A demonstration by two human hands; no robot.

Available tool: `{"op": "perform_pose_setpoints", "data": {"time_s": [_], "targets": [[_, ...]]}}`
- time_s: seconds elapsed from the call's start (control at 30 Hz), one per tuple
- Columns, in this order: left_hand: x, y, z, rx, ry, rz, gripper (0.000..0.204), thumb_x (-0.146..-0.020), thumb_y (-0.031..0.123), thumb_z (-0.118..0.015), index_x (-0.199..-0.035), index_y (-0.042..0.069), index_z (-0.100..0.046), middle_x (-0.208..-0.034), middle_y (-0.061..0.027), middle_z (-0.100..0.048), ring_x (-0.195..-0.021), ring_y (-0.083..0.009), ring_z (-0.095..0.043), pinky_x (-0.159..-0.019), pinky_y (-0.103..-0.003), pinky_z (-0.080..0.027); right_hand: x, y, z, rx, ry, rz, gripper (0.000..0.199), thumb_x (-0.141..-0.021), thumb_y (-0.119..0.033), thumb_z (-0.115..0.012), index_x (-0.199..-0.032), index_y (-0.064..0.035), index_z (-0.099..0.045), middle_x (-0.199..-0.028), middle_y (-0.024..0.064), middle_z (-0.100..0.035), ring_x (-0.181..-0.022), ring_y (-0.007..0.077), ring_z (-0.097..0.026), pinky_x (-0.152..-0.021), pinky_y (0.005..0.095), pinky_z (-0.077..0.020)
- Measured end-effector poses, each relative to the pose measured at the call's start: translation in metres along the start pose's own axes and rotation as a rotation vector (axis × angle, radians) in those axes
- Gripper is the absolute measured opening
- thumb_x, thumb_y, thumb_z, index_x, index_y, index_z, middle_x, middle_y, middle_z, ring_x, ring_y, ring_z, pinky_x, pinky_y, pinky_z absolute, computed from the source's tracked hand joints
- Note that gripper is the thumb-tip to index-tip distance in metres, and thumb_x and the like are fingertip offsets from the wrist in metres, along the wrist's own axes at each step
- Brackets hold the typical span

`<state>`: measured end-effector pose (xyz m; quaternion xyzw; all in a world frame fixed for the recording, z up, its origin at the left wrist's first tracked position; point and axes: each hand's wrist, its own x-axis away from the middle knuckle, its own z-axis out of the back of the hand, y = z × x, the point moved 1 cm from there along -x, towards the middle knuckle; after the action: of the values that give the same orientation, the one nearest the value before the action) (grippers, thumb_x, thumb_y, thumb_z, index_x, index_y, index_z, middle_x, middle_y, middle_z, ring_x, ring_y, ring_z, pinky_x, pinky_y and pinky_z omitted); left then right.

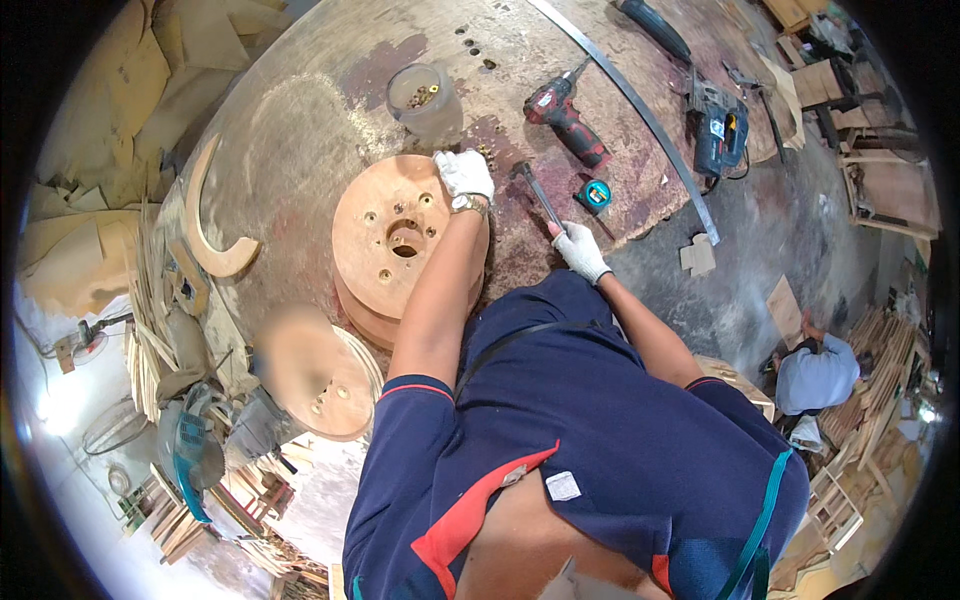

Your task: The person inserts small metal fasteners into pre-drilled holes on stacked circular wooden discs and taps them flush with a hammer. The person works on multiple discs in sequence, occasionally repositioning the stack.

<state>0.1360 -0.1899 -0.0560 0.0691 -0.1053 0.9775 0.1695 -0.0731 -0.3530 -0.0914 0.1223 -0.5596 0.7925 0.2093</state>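
Head view, risk: the fingers of the left hand (465, 174) could be struck if the hammer (538, 194) is swung off line, since they are pressed on the rim of the round wooden disc (385, 235).
Left hand: gloved, laid flat, nothing gripped.
Right hand (580, 250): gloved, closed around the hammer handle.
Disc: laid on the large round table (300, 120).

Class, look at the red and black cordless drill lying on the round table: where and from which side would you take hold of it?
Grip the red cordless drill by its handle, the part running toward the battery end nearest the tape measure. It lies flat on its side on the round table, chuck pointing away toward the metal strip, so probably come from above and wrap your fingers round the handle.
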Motion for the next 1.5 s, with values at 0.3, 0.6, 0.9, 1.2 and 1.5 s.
{"op": "perform_pose_setpoints", "data": {"time_s": [0.3,0.6,0.9,1.2,1.5], "targets": [[0.006,0.006,-0.015,0.063,0.097,-0.012,0.02,-0.087,0.017,-0.059,-0.097,0.009,-0.074,-0.093,-0.0137,-0.074,-0.106,-0.0315,-0.063,-0.111,-0.051,-0.033,0.001,-0.003,0.0,0.009,0.008,-0.001,0.054,-0.1,-0.05,-0.058,-0.087,0.0018,-0.065,-0.067,0.0078,-0.056,-0.065,0.0151,-0.05,-0.062,0.037,-0.0434],[0.009,0.0,-0.007,0.086,0.045,-0.05,0.02,-0.086,0.023,-0.062,-0.099,0.013,-0.074,-0.095,-0.0118,-0.074,-0.105,-0.0296,-0.064,-0.107,-0.05,-0.034,0.0,-0.002,-0.002,-0.047,-0.015,-0.031,0.053,-0.1,-0.05,-0.06,-0.089,0.0017,-0.066,-0.068,0.0071,-0.058,-0.066,0.0146,-0.052,-0.063,0.0358,-0.0448],[-0.006,0.004,-0.002,0.189,0.045,-0.031,0.026,-0.081,0.037,-0.067,-0.096,0.017,-0.074,-0.092,-0.015,-0.075,-0.087,-0.0343,-0.07,-0.086,-0.052,-0.047,-0.001,-0.008,0.007,0.135,-0.009,0.006,0.058,-0.098,-0.056,-0.059,-0.098,0.0018,-0.071,-0.084,0.0196,-0.071,-0.079,0.0297,-0.069,-0.074,0.0448,-0.0521],[-0.001,-0.012,-0.027,0.037,0.13,-0.144,0.042,-0.077,0.038,-0.071,-0.108,0.011,-0.067,-0.106,-0.0152,-0.072,-0.098,-0.0335,-0.067,-0.096,-0.052,-0.04,0.013,-0.015,0.005,-0.036,-0.007,0.036,0.058,-0.096,-0.058,-0.058,-0.093,-0.0012,-0.071,-0.079,0.0175,-0.07,-0.075,0.0315,-0.069,-0.07,0.044,-0.052],[0.009,-0.006,0.0,0.164,0.109,-0.172,0.032,-0.077,0.032,-0.073,-0.102,0.013,-0.069,-0.088,-0.0144,-0.075,-0.084,-0.034,-0.071,-0.093,-0.05,-0.038,0.013,-0.013,0.0,-0.06,0.072,0.005,0.058,-0.093,-0.059,-0.059,-0.088,-0.0034,-0.072,-0.075,0.0156,-0.07,-0.071,0.032,-0.068,-0.067,0.0442,-0.0514]]}}
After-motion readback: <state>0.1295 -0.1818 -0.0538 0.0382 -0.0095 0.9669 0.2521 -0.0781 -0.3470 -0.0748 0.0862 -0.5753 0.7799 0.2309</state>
